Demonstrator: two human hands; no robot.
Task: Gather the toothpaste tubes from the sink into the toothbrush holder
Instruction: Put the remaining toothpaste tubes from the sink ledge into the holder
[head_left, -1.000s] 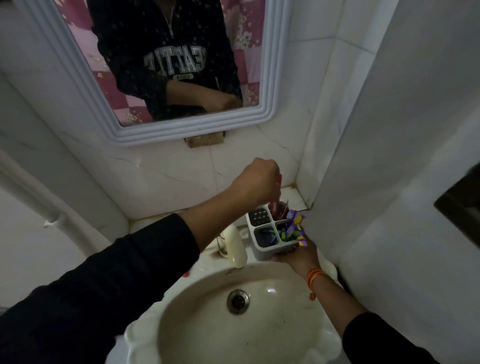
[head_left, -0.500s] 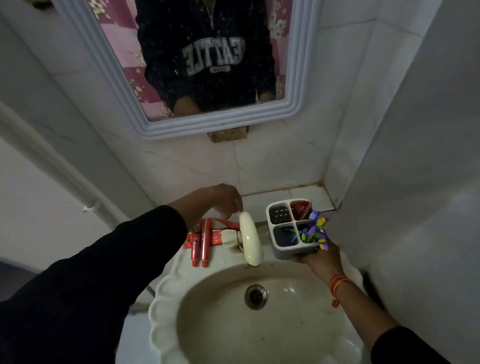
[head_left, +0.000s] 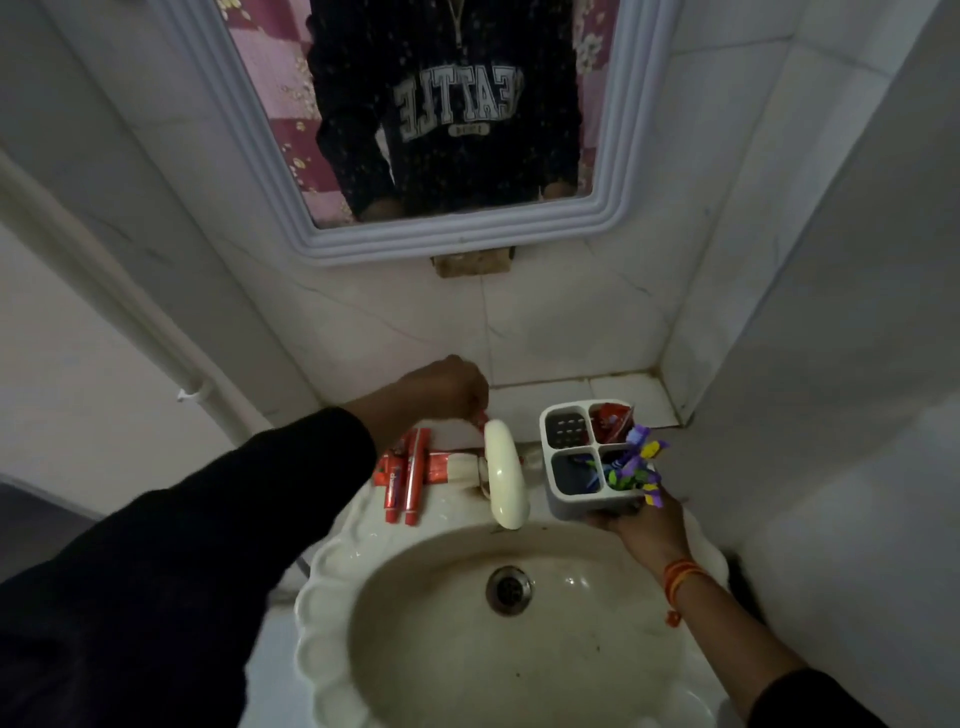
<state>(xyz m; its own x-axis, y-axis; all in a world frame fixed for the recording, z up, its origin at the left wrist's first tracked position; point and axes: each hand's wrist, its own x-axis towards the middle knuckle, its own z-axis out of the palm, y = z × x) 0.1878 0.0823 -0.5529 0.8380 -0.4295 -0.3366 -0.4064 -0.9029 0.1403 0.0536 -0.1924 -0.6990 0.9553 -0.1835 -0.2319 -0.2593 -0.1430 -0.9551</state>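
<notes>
Red toothpaste tubes (head_left: 404, 480) lie on the sink's back ledge, left of the cream tap (head_left: 506, 478); two point toward me and one lies crosswise (head_left: 441, 462) with a white cap. My left hand (head_left: 447, 387) hovers behind the tap, fingers pinched on the red end of another toothpaste tube (head_left: 481, 417). The white four-compartment toothbrush holder (head_left: 566, 499) stands on the right of the ledge. Its back right compartment holds a red tube (head_left: 610, 418), and the front right holds purple and yellow toothbrushes (head_left: 640, 462). My right hand (head_left: 644, 525) grips the holder's front base.
The scalloped sink (head_left: 322, 587) has a drain (head_left: 509, 590) in its bowl. A framed mirror (head_left: 618, 208) hangs on the tiled wall above. A white wall (head_left: 831, 415) closes in right beside the holder. A pipe (head_left: 171, 358) runs down the left wall.
My left hand left the holder, where a red tube now sits, and moved left behind the tap onto another tube. My right hand kept hold of the holder.
</notes>
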